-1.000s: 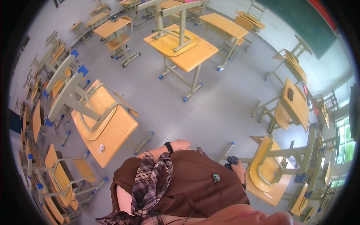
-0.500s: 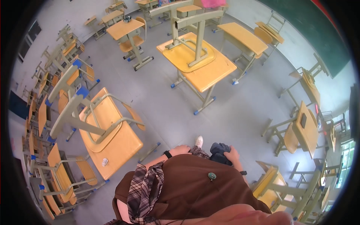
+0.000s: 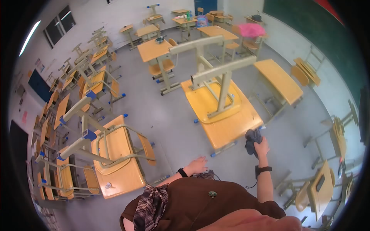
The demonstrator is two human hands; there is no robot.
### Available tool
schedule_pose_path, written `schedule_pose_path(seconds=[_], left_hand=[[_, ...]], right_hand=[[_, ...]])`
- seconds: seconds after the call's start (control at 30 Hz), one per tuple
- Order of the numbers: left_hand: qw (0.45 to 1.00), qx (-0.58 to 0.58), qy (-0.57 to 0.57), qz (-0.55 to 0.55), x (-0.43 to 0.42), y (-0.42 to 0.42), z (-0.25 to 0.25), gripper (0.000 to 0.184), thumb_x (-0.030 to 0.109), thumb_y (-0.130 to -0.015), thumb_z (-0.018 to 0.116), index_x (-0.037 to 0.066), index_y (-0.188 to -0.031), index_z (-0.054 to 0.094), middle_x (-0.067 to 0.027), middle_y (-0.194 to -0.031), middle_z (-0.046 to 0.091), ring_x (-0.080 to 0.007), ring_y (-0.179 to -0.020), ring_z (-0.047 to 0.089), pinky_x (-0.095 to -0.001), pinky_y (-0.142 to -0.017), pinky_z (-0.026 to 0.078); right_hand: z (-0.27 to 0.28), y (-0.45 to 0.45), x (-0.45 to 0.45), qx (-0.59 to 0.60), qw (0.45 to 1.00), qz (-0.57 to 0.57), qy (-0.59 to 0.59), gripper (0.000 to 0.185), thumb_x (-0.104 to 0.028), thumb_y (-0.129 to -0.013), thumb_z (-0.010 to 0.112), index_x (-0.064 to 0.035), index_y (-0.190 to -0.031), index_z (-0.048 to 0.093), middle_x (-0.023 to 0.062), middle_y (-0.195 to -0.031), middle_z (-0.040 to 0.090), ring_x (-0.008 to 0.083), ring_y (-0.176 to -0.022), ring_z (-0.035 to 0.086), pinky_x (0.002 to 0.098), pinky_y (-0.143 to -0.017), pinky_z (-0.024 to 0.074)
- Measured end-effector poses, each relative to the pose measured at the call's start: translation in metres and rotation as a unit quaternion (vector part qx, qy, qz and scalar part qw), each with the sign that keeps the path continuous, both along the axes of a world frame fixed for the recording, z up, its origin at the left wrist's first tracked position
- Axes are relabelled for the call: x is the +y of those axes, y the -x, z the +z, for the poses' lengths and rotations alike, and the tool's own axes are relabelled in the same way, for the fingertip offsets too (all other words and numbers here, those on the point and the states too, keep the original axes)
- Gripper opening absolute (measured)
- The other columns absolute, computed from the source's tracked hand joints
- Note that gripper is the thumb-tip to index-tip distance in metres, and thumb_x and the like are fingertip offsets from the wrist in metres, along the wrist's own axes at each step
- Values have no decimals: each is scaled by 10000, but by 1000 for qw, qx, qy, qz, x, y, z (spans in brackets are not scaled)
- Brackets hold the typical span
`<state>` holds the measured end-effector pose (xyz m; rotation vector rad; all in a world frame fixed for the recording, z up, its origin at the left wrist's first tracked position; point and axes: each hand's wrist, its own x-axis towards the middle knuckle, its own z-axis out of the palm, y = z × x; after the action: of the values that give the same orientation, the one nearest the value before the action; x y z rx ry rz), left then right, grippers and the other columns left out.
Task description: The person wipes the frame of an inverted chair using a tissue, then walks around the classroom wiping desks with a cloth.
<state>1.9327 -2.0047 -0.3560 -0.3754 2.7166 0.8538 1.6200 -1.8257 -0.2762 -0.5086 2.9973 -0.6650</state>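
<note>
My right hand (image 3: 263, 148) is closed around a bunched dark grey cloth (image 3: 252, 141). The cloth is beside the near right corner of a wooden desk (image 3: 231, 133); I cannot tell whether the two touch. On that desk a chair (image 3: 221, 92) rests upside down, seat against the top and metal legs upward. My left hand (image 3: 196, 165) is held low in front of my body with its fingers spread, and nothing is in it. To its left is another desk (image 3: 127, 175), also bearing an upturned chair (image 3: 115, 148) and a small crumpled whitish scrap (image 3: 108, 185).
Rows of desks with upturned chairs (image 3: 98, 79) line the left side. Ahead right is a bare-topped desk (image 3: 279, 81), with a pink cloth (image 3: 251, 30) behind it. At lower right another desk (image 3: 323, 190) carries a dark flat object (image 3: 320, 183). Grey floor (image 3: 169, 127) runs between them.
The view has moved nearer to the middle desk and tilted up. My right hand has reached forward with the cloth toward that desk's corner. My left hand has come away from my body.
</note>
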Motion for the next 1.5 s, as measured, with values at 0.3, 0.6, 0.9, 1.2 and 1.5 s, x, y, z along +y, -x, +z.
schedule_pose_path(seconds=[0.3, 0.6, 0.9, 1.2, 1.5], left_hand=[[998, 15, -36, -48, -76, 9, -10, 527, 277, -808, 522, -5, -1238, 405, -242, -1337, 317, -359, -1248, 304, -414, -1007, 314], [986, 112, 17, -123, -105, 71, -23, 536, 221, -762, 562, -20, -1215, 408, -246, -1320, 325, -399, -1229, 317, -420, -990, 341], [990, 105, 45, -78, -77, 101, -23, 637, 239, -737, 588, 64, -1296, 337, -196, -1384, 221, -396, -1289, 192, -533, -953, 338], [980, 64, 174, 76, -23, 123, -17, 739, 366, -724, 629, 64, -1315, 304, -214, -1342, 274, -418, -1288, 164, -524, -915, 392], [952, -48, 262, 154, 7, 147, -6, 797, 371, -686, 648, 45, -1322, 294, -233, -1326, 293, -435, -1279, 177, -482, -876, 410]], right_hand=[[-41, -59, -162, 68, 911, 370, -170, 312, -242, -547, 674, -160, -836, 593, 67, -891, 571, 262, -897, 545, 464, -716, 387], [-62, -72, -162, 140, 916, 367, -85, 263, -225, -554, 669, -204, -798, 574, 23, -823, 496, 234, -842, 475, 415, -743, 300], [-69, -3, -147, 154, 941, 268, -135, 253, -241, -596, 673, -216, -828, 575, 15, -859, 514, 226, -888, 489, 428, -763, 318], [-35, 144, -124, -6, 953, 132, -272, 454, -271, -666, 639, -166, -1081, 486, 81, -1108, 506, 277, -1096, 458, 489, -881, 331], [-35, 150, -122, -11, 948, 172, -268, 430, -284, -683, 620, -144, -1068, 488, 103, -1130, 512, 275, -1082, 477, 496, -896, 316]])
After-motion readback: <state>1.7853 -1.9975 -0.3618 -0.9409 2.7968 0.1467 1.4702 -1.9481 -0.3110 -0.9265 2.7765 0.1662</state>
